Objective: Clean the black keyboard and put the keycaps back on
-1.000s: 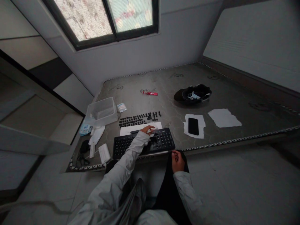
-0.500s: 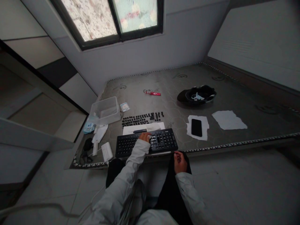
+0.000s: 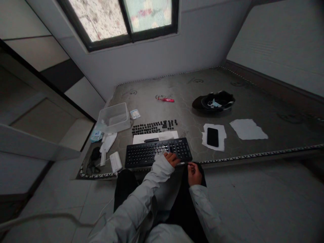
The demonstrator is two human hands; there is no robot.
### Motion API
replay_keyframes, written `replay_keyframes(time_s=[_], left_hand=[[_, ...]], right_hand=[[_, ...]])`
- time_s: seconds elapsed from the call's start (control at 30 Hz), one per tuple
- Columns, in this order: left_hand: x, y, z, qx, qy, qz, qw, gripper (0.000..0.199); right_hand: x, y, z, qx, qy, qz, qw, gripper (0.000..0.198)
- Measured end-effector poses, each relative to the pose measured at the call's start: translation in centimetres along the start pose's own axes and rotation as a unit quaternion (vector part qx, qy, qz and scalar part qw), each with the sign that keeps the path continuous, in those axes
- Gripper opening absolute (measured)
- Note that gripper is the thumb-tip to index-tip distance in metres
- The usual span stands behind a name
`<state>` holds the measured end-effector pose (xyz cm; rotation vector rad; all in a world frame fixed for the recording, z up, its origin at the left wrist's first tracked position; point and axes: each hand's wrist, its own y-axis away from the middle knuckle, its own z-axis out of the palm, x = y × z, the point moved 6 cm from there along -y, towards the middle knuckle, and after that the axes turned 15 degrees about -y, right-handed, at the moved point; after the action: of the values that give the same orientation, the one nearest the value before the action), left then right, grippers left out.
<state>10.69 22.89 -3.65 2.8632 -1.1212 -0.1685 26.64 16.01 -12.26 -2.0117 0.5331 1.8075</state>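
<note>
A black keyboard (image 3: 141,156) lies along the near edge of the padded surface, several of its keycaps off around the middle right. Over its front edge is my left hand (image 3: 172,159), fingers curled. A crumpled white tissue (image 3: 159,155) shows beside that hand and seems held in it. My right hand (image 3: 194,173) rests on my right knee with the fingers curled in; anything inside them is hidden. Behind the keyboard, loose black keycaps (image 3: 146,128) lie in rows. A white sheet (image 3: 138,138) carries a slim dark tool (image 3: 151,140) and a folded tissue (image 3: 166,135).
On the left are a clear plastic box (image 3: 116,118), a small packet (image 3: 135,114), a white adapter (image 3: 115,162) and dark cables (image 3: 94,160). A phone (image 3: 212,137) lies on paper at right, near another paper piece (image 3: 248,129). A cap (image 3: 214,102) and red item (image 3: 167,100) lie farther back.
My left hand has moved right and toward me, from the keyboard's middle to its front edge, uncovering the bare key spots. My right hand stays on the knee.
</note>
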Motion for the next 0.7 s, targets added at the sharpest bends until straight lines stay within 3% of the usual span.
replay_keyframes(time_s=[0.13,0.4,0.5,0.7], left_hand=[[0.8,-1.4,0.0,-0.046,-0.026,0.004,0.999,0.029],[-0.7,-2.1,-0.2,-0.033,-0.007,-0.015,0.999,0.026],[-1.3,-0.9,0.3,-0.017,-0.002,-0.064,0.998,0.029],[-5.0,3.5,1.2,0.025,0.011,-0.242,0.970,0.042]], right_hand=[[0.2,0.0,0.0,-0.003,0.001,0.000,1.000,0.045],[0.2,-0.1,0.0,-0.003,0.001,-0.002,1.000,0.038],[-0.2,0.0,0.0,-0.005,0.000,0.002,1.000,0.037],[-0.6,0.0,-0.1,-0.002,-0.001,0.001,1.000,0.038]])
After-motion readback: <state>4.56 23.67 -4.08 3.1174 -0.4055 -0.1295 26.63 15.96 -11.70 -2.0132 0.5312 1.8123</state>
